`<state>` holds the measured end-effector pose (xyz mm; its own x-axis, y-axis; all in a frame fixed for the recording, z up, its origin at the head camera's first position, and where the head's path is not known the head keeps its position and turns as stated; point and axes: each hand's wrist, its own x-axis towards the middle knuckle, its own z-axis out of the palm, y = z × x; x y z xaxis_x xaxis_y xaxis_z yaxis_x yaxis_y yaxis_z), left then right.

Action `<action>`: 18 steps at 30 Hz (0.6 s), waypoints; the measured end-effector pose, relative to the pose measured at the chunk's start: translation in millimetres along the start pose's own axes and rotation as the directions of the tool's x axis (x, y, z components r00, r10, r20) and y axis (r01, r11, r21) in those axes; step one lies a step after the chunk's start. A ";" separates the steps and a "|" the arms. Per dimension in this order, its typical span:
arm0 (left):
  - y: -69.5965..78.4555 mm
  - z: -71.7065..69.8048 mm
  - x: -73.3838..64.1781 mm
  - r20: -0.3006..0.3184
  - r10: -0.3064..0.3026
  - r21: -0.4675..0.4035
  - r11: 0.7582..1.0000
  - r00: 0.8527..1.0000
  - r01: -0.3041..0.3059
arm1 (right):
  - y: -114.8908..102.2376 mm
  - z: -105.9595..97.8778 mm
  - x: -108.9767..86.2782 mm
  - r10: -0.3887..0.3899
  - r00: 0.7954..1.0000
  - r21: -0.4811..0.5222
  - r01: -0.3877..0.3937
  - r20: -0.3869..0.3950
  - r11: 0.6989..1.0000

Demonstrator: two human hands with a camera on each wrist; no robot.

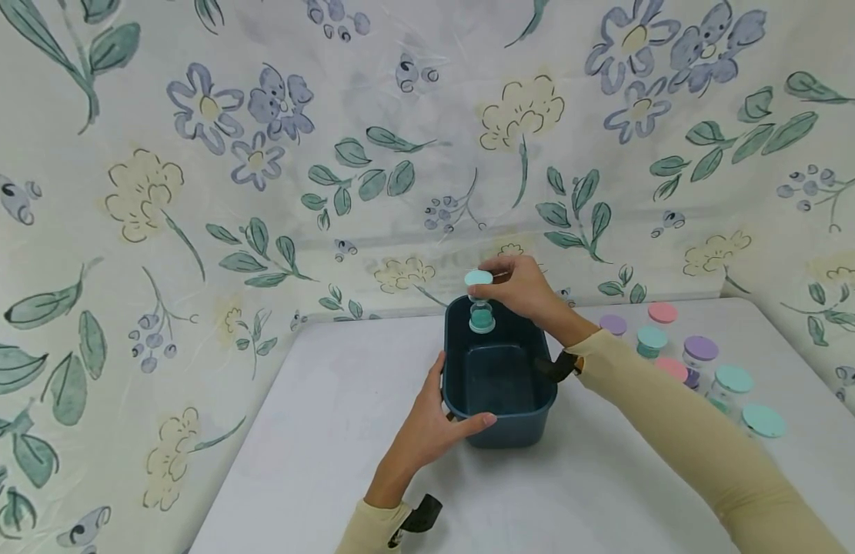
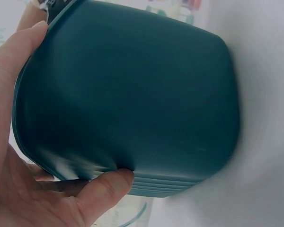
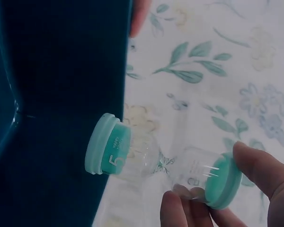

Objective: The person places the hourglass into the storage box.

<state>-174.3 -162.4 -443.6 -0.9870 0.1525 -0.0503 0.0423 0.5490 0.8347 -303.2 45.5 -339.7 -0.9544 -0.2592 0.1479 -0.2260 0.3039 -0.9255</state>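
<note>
A clear sand timer (image 1: pixel 482 317) with mint-green end caps hangs upright over the far end of a dark blue bin (image 1: pixel 512 432). My right hand (image 1: pixel 520 288) pinches the timer by its upper cap, thumb on one side and fingers on the other. In the right wrist view, mint sand (image 3: pixel 117 149) lies in both bulbs, and the timer's lower cap (image 3: pixel 98 143) overlaps the bin's wall. My left hand (image 1: pixel 427 423) holds the bin at its near left corner. The left wrist view shows the thumb by the rim and fingers pressing the bin's side (image 2: pixel 132 94). No other timer shows inside the bin.
Right of the bin, several more sand timers stand on the white table (image 1: pixel 358 385), among them a pink-capped one (image 1: pixel 662 312), a purple-capped one (image 1: pixel 700 348) and a mint-capped one (image 1: pixel 763 421). My right forearm reaches across in front of them. A floral cloth (image 1: pixel 427 100) hangs behind.
</note>
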 end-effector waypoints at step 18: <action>-2.1 -0.5 0.4 0.013 0.017 -0.020 1.000 1.000 -0.016 | 19.3 28.7 17.6 0.133 0.989 -0.123 -0.124 0.062 0.985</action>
<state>-174.9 -163.9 -445.2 -0.9842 0.1720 -0.0432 0.0554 0.5299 0.8463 -318.8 20.5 -365.0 -0.9620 -0.2732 0.0020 -0.1279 0.4442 -0.8868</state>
